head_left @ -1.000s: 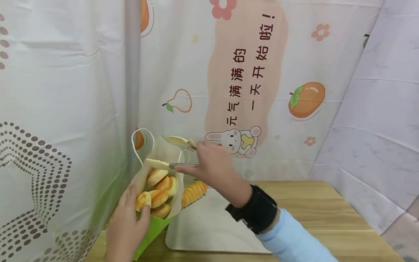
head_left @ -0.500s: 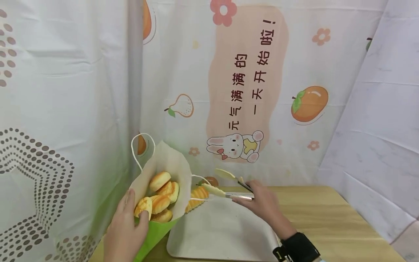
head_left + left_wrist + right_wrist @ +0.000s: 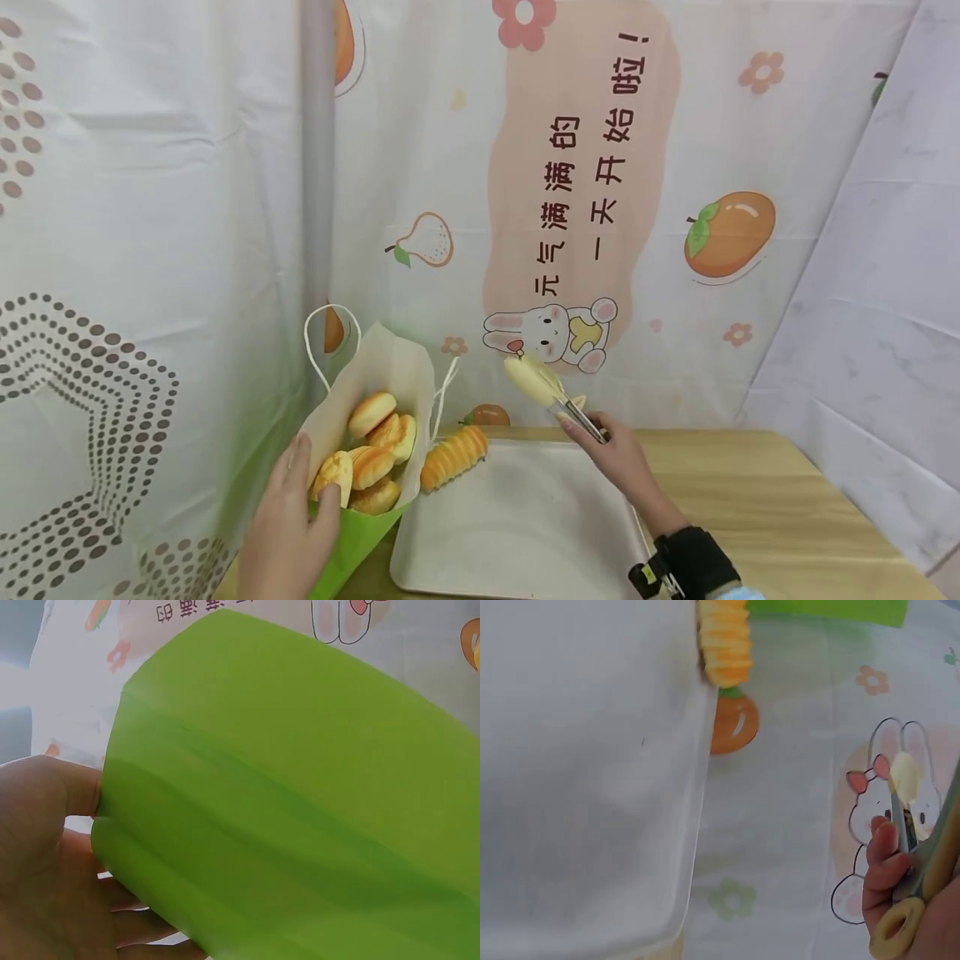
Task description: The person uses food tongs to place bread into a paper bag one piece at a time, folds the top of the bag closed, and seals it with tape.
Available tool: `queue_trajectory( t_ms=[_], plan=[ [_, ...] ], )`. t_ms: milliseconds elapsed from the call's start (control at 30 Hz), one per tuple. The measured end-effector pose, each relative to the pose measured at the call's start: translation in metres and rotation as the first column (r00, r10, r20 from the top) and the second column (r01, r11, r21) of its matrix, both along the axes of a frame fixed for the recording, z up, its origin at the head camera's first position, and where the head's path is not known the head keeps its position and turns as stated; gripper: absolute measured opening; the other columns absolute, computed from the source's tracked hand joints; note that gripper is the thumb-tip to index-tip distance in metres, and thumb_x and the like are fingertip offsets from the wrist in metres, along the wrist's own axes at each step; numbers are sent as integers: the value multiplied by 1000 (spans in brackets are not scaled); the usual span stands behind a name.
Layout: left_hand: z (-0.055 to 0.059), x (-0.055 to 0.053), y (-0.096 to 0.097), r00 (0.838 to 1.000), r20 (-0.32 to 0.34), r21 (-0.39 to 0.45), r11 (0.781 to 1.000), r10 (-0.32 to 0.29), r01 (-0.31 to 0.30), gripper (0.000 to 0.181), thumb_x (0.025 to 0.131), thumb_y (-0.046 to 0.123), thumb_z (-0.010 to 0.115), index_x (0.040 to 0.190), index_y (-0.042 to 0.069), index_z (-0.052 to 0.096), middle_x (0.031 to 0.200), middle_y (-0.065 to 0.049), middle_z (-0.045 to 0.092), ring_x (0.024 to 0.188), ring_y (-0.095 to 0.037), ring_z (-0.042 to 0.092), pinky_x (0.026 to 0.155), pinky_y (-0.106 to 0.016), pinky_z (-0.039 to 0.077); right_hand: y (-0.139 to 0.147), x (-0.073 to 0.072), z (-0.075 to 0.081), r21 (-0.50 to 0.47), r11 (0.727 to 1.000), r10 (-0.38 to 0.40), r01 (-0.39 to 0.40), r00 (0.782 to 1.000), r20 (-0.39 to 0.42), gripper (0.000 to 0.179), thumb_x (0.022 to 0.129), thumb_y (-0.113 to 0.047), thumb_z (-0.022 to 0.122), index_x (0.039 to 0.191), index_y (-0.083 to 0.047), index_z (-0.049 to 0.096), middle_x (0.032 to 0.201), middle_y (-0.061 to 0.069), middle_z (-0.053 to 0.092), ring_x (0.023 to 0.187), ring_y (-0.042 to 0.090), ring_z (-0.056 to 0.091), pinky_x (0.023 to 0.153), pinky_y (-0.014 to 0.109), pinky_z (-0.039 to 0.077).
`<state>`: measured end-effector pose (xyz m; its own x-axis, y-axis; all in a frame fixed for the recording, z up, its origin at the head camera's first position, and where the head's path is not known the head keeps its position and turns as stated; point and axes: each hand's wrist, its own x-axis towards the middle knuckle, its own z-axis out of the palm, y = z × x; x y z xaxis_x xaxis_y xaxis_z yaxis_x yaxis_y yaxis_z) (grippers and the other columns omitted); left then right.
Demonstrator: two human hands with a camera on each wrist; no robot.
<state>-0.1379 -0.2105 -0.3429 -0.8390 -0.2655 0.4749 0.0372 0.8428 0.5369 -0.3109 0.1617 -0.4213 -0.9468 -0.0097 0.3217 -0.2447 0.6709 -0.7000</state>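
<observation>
My left hand grips the near-left rim of a green paper bag, thumb on the inside. The bag leans with its mouth toward me and shows several golden bread buns within. In the left wrist view, its green side fills most of the picture. My right hand holds food tongs above the tray's far right part. Their cream tips are close together, with no bread between them. A ridged bread roll lies at the tray's far left corner, beside the bag.
The pale tray lies on a wooden table to the right of the bag. White cord handles stick up from the bag. Printed curtains stand close behind and to the left.
My right hand has pulled the tongs away from the bag's mouth, to the right and down. Their spread tips have come together. The left hand keeps its grip on the bag.
</observation>
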Motion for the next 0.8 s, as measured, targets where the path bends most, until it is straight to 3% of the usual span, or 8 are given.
queue_trajectory(
  t_ms=[67, 167, 233, 333, 533, 800],
  plan=[
    [1, 0, -1, 1000, 6, 11, 1000, 8, -8, 62, 91, 23, 47, 146, 4, 26, 147, -24, 36, 118, -49, 46, 86, -71, 41, 1, -8, -3, 164, 986, 6, 5, 997, -71, 77, 71, -70, 58, 118, -10, 60, 103, 10, 66, 78, 19, 54, 58, 34, 45],
    [2, 0, -1, 1000, 16, 13, 1000, 12, -12, 62, 91, 24, 46, 147, 6, 25, 148, -23, 36, 118, -49, 46, 85, -72, 41, 1, -19, -13, 407, 913, 80, -11, 985, -153, 82, 60, -74, 62, 114, -13, 63, 100, 5, 68, 77, 17, 58, 57, 34, 46],
    [2, 0, -1, 1000, 14, 5, 1000, 2, -3, 62, 92, 24, 46, 147, 6, 25, 148, -23, 35, 119, -49, 44, 85, -73, 40, -1, -26, -19, 490, 871, 143, -46, 976, -164, 79, 57, -72, 66, 111, -15, 64, 98, 1, 68, 77, 15, 59, 56, 34, 48],
    [1, -1, 0, 1000, 6, -6, 1000, -6, 6, 62, 91, 23, 46, 147, 6, 26, 148, -23, 36, 119, -49, 45, 83, -73, 41, -5, -34, -27, 533, 841, 190, -88, 972, -139, 74, 55, -68, 71, 107, -16, 65, 95, -2, 68, 78, 13, 60, 57, 35, 49],
    [1, 0, 2, 1000, 1, -1, 1000, 3, -3, 61, 91, 24, 46, 147, 9, 26, 147, -22, 37, 116, -49, 48, 82, -72, 42, -17, -42, -31, 527, 839, 203, -134, 976, -75, 72, 53, -63, 76, 104, -13, 66, 93, -1, 66, 76, 14, 57, 61, 37, 51],
    [2, 1, 3, 1000, -3, 0, 1000, 16, -16, 61, 91, 22, 47, 147, 9, 28, 146, -22, 39, 115, -49, 49, 83, -72, 42, -27, -44, -35, 553, 825, 221, -118, 967, -123, 62, 58, -64, 72, 96, -15, 68, 80, -3, 63, 65, 10, 48, 55, 30, 45]
  ],
)
